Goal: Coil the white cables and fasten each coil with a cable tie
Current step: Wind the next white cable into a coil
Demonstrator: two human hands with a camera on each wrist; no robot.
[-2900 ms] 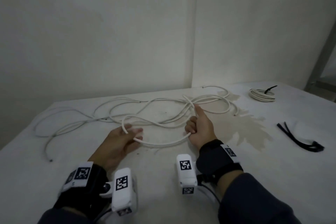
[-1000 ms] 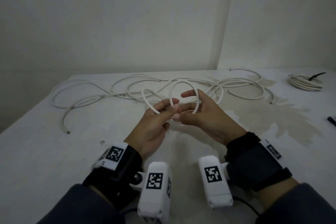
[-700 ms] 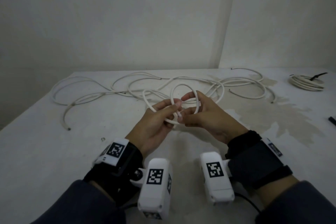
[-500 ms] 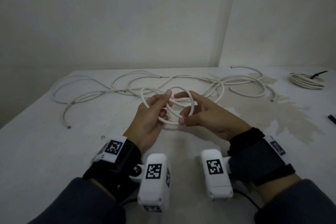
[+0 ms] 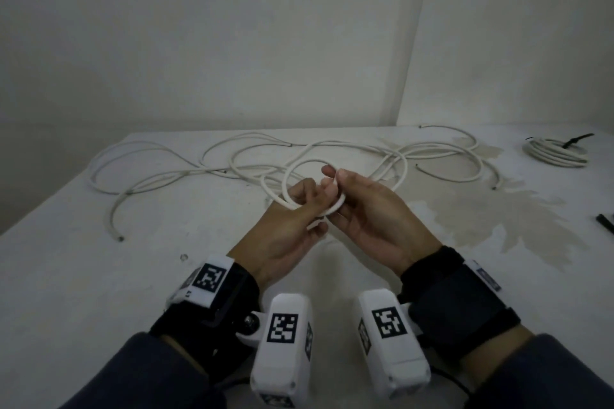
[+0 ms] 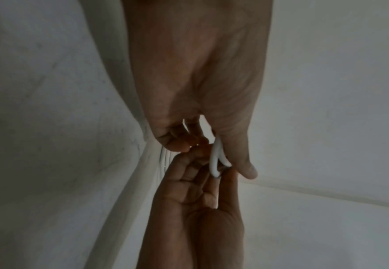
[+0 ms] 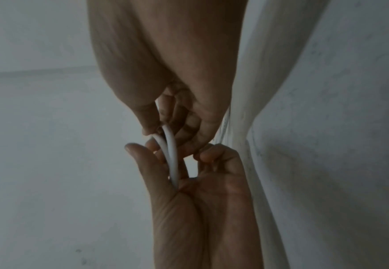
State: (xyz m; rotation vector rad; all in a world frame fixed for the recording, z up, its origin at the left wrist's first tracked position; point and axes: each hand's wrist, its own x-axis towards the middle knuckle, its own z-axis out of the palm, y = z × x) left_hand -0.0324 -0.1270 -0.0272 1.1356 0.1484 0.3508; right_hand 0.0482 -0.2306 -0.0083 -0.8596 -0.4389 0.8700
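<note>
While both your hands, left hand (image 5: pixel 292 226) & right hand (image 5: pixel 368 216), pinch the cable (image 5: pixel 299 206) loop at frame centre, a slack pinch lets it spring open w/ the stiff tail

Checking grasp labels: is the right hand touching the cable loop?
Touching. The right wrist view shows the right hand pinching the cable loop between thumb and fingers; the left hand holds it too.

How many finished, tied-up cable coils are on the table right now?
1: the tied coil at the table's far right. The small loop held in both hands isn't tied; remaining cable lies loose.
</note>
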